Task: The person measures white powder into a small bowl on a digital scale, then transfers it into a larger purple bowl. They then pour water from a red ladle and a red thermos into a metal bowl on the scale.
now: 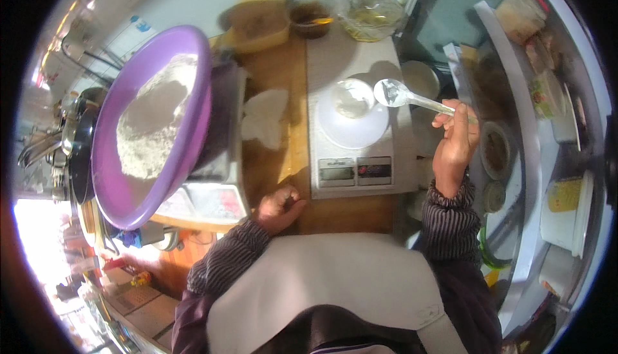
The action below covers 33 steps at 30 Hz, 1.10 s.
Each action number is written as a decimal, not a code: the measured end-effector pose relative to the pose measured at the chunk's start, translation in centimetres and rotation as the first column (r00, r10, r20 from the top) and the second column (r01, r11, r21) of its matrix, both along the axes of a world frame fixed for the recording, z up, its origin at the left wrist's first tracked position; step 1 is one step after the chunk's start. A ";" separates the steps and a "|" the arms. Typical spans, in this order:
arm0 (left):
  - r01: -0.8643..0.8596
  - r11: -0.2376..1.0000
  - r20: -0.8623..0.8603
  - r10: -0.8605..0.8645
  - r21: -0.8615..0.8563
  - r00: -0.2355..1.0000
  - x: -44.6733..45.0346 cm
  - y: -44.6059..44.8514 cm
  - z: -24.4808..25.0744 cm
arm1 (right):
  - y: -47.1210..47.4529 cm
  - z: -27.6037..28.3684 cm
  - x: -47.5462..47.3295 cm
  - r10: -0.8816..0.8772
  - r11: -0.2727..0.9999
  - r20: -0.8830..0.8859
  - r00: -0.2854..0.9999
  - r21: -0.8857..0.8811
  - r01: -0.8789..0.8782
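Note:
My right hand (pixel 456 136) grips the handle of a metal spoon (pixel 393 94), whose bowl carries a smear of white powder. The spoon's tip is just right of a small round bowl (pixel 353 99) holding white powder. That bowl is on the round pan (pixel 352 131) of a white digital kitchen scale (pixel 355 187). At the front of the wooden counter (pixel 347 216), my left hand (pixel 281 209) rests with fingers curled in, and no object shows in it. To its left a large purple basin (pixel 205 98) of white flour (pixel 149 153) sits on a second, larger scale (pixel 224 158).
At the back are a yellowish box (pixel 256 23), a dark bowl (pixel 311 18) and a bowl covered in clear plastic (pixel 371 13). A white cloth or paper (pixel 266 117) lies between the scales. Shelves (pixel 526 160) with several tubs run along the right. Pans (pixel 83 146) crowd the far left.

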<state>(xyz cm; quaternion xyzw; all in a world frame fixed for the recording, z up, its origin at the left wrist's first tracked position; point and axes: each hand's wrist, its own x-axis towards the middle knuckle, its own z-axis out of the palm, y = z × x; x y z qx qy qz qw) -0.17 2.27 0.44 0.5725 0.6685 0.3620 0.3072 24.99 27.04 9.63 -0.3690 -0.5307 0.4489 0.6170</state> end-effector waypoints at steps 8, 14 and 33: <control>-0.043 0.993 0.013 0.044 -0.108 0.999 0.3 -0.4 0.3 | -4.2 -4.3 12.3 -0.377 0.923 0.365 0.851 0.075 0.377; -0.007 0.998 0.042 0.004 0.058 0.999 -0.1 -0.6 -1.5 | -5.7 -19.1 23.6 -0.439 0.790 0.569 0.695 -0.125 0.601; -0.006 1.000 0.079 0.008 -0.023 0.997 0.2 -0.7 -1.2 | 1.1 -18.0 17.8 -0.376 0.886 0.685 0.624 0.067 0.459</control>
